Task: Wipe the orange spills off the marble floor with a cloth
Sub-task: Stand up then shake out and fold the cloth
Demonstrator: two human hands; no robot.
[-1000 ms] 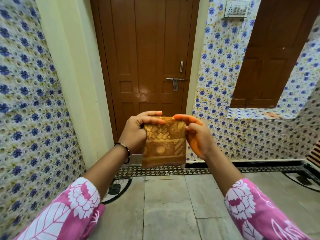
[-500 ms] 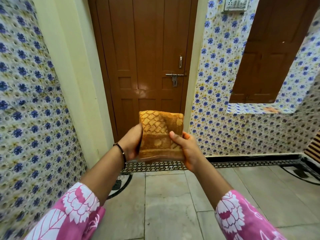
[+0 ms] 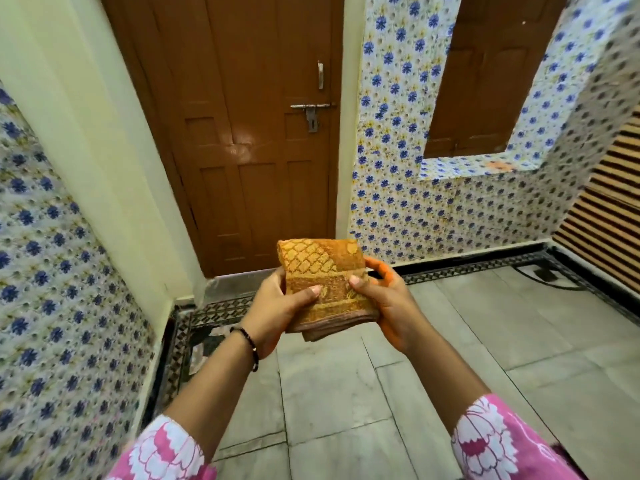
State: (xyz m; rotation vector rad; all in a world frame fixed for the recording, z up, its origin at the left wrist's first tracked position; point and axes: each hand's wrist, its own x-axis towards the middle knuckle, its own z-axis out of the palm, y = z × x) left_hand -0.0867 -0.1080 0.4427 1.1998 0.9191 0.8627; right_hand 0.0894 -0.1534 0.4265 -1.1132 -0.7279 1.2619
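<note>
- On my far left I see the tiled wall (image 3: 52,271) with its blue flowers, then a pale pillar; neither matters to the job, they only box in the corner I am working in.
- The left hand (image 3: 277,306) is curled shut on the left side of the cloth (image 3: 325,285), thumb laid flat across the front and fingers hidden behind. I judge that grip is there to keep the folds pressed together.
- The cloth is folded into a thick orange-gold pad, held in the air between both hands, well above the floor (image 3: 346,410). It touches nothing but the hands. Folding it this way would give a firm, flat face for wiping.
- Behind the cloth stands the brown door (image 3: 249,133), bolted.
- The right hand (image 3: 388,303) is also closed on the cloth, thumb on the front near its middle, fingers wrapped round the right edge. Orange stain shows on those fingers (image 3: 382,271).
- The marble floor below me looks grey and clean in the part I can see; I find no orange spill there, so I take it the spills lie out of view.
- On the tiled ledge (image 3: 498,166) at right there is a faint orange mark.
- My judgement: the wiping has not begun, and the cloth must go down to the floor first.
</note>
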